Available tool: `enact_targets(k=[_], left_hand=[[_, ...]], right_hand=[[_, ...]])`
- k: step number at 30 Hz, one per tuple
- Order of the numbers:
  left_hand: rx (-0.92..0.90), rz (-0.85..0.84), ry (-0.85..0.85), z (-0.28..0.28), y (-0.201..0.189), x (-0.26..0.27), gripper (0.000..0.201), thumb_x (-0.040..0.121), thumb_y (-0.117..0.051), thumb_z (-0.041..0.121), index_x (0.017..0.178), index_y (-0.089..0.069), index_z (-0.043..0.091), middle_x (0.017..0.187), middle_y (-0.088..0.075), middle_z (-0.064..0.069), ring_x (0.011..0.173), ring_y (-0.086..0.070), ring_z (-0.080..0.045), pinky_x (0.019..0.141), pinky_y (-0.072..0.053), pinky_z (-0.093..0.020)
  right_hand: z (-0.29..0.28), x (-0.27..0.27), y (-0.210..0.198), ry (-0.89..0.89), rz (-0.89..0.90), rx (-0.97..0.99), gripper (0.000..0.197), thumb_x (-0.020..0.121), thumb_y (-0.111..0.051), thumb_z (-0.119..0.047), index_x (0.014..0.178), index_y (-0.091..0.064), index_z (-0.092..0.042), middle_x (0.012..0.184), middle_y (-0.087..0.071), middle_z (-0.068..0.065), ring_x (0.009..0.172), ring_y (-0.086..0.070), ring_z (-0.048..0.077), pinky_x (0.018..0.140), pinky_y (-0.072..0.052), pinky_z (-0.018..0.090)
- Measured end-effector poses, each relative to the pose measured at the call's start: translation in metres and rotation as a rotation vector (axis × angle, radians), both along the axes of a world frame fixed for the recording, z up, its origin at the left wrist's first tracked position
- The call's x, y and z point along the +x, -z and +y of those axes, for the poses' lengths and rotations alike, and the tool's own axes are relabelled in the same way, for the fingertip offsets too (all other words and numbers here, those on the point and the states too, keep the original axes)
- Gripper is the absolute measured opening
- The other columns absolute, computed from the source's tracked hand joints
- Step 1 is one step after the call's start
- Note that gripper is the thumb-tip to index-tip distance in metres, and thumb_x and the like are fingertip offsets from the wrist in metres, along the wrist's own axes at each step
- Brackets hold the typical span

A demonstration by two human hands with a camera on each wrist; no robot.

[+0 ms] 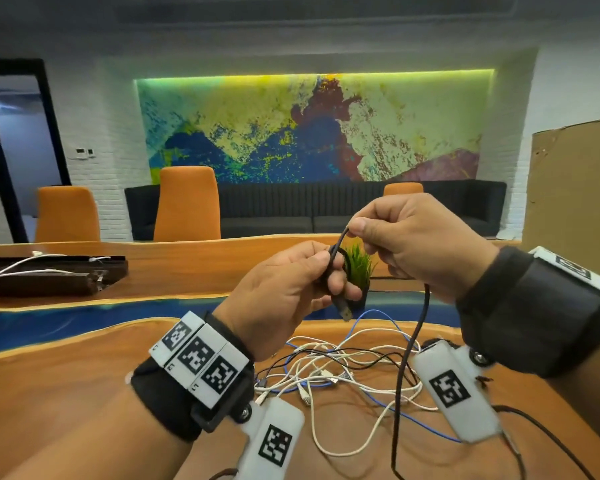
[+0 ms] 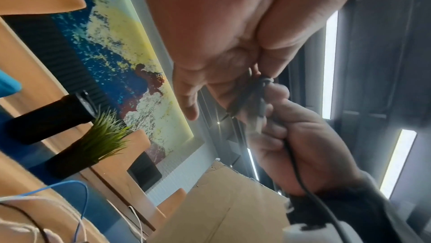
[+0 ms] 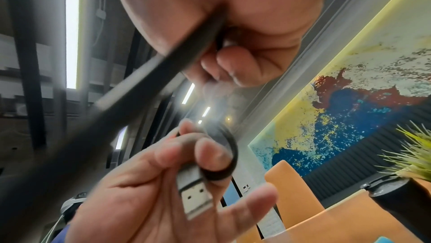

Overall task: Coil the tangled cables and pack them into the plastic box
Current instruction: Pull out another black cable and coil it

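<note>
A black USB cable (image 1: 409,348) is held up between both hands above the wooden table (image 1: 84,393). My left hand (image 1: 329,271) pinches a small loop of it (image 3: 224,154) near the metal USB plug (image 3: 194,193), which points down from the fingers. My right hand (image 1: 355,226) pinches the same cable a little higher and to the right. From there the cable hangs down to the table. Below the hands lies a tangle of white, black and blue cables (image 1: 343,372). No plastic box shows in any view.
A small potted grass plant (image 1: 359,268) stands just behind the hands. A dark tray holding white cables (image 1: 49,275) sits at the far left of the table. A cardboard box (image 1: 575,188) rises at the right. Orange chairs (image 1: 187,202) line the far side.
</note>
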State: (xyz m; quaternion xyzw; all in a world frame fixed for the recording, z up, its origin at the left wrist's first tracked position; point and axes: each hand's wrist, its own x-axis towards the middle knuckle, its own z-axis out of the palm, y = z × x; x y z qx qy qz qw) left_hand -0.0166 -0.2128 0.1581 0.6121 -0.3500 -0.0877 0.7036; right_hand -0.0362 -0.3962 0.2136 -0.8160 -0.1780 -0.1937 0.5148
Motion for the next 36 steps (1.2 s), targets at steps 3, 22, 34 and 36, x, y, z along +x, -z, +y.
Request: enact_targets(k=[3, 22, 34, 36], left_hand=[[-0.071, 0.047, 0.004, -0.004, -0.002, -0.003, 0.030, 0.105, -0.031, 0.022, 0.101, -0.057, 0.007, 0.069, -0.050, -0.001, 0.072, -0.057, -0.020, 0.081, -0.044, -0.039], [0.372, -0.421, -0.229, 0.000, 0.019, 0.008, 0.023, 0.098, -0.043, 0.023, 0.110, -0.057, 0.009, 0.085, -0.065, -0.005, 0.080, -0.061, -0.012, 0.072, -0.053, -0.032], [-0.123, 0.210, 0.040, -0.006, -0.006, -0.009, 0.023, 0.101, -0.030, 0.023, 0.092, -0.051, 0.021, 0.126, -0.068, -0.010, 0.076, -0.051, -0.014, 0.064, -0.027, -0.032], [0.049, -0.030, -0.159, -0.005, -0.002, 0.000, 0.026, 0.104, -0.031, 0.021, 0.100, -0.057, 0.022, 0.124, -0.069, -0.003, 0.091, -0.059, -0.022, 0.076, -0.037, -0.032]], right_hand=[[0.002, 0.001, 0.002, 0.047, -0.014, 0.014, 0.020, 0.093, -0.063, -0.022, 0.086, -0.069, -0.005, 0.058, -0.053, 0.001, 0.041, -0.038, 0.007, 0.039, -0.031, 0.021], [-0.003, -0.030, 0.014, -0.126, -0.197, -0.830, 0.013, 0.095, -0.059, -0.027, 0.090, -0.069, -0.021, 0.077, -0.063, -0.008, 0.075, -0.057, 0.008, 0.065, -0.043, 0.020], [-0.005, 0.003, 0.068, 0.053, 0.030, -0.573, 0.016, 0.098, -0.053, -0.021, 0.098, -0.070, -0.018, 0.072, -0.056, -0.010, 0.066, -0.049, 0.002, 0.067, -0.045, 0.025], [0.006, -0.015, 0.068, -0.065, 0.069, -0.834, 0.018, 0.100, -0.049, -0.028, 0.106, -0.064, -0.021, 0.078, -0.053, -0.012, 0.070, -0.048, 0.003, 0.061, -0.038, 0.017]])
